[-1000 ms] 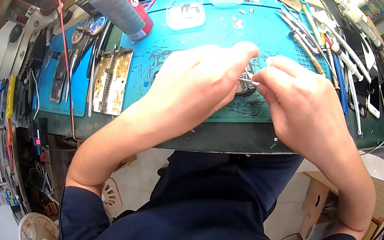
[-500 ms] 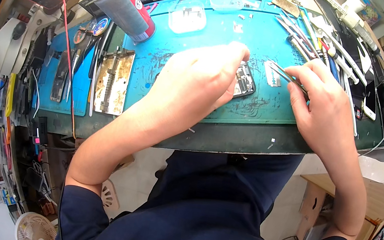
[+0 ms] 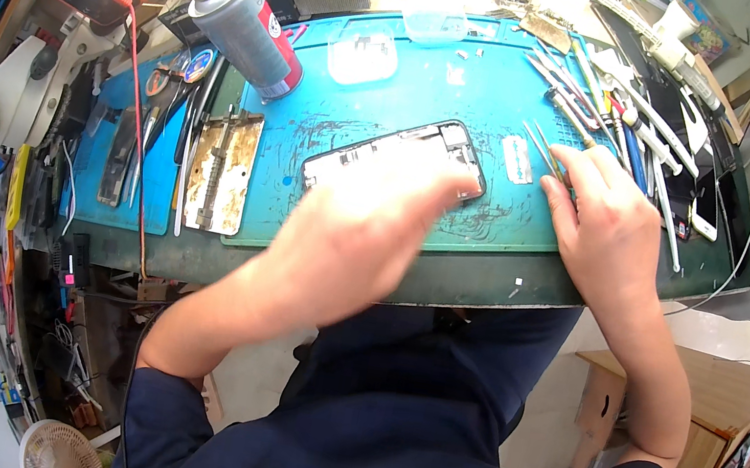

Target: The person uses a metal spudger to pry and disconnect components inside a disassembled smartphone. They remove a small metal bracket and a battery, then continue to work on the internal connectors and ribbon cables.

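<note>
Tweezers (image 3: 555, 169) — in right grip (image 3: 608, 216)

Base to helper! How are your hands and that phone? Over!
Right hand holding tweezers. Left hand blurred, grip unclear. Opened phone on blue mat, partly hidden by left hand.

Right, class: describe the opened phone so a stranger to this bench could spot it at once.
Start from the large blue mat. Near its middle, partly hidden by the left hand, lies the opened phone, slanted with its right end farther away. Unlike the small pale piece to its right, it has a dark, round-cornered rim framing exposed insides.
</note>
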The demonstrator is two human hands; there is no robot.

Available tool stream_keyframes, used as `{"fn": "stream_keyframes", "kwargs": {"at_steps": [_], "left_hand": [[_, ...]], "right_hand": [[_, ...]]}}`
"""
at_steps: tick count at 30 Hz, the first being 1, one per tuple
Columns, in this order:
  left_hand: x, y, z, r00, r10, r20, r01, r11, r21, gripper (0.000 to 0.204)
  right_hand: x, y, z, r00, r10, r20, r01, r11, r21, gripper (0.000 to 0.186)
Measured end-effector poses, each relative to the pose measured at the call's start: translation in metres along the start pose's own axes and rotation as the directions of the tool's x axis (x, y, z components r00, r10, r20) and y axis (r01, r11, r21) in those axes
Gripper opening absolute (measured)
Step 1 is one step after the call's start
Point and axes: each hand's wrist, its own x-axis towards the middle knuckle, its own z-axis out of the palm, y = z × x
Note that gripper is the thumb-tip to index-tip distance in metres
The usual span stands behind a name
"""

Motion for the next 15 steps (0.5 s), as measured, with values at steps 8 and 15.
{"fn": "stream_keyframes", "kwargs": {"at_steps": [8,15], "left_hand": [[-0.041,0.04,0.035,0.963,0.248,0.104,-0.227,0.958,-0.177,0.036],[-0.039,0.016,0.009,0.969,0.205,-0.136,-0.204,0.979,0.022,0.031]], "right_hand": [[0.002,-0.03,0.0,0.948,-0.32,0.0,0.313,0.927,0.206,0.044],[0.002,-0.026,0.009,0.924,-0.382,0.01,0.373,0.908,0.193,0.042]]}}
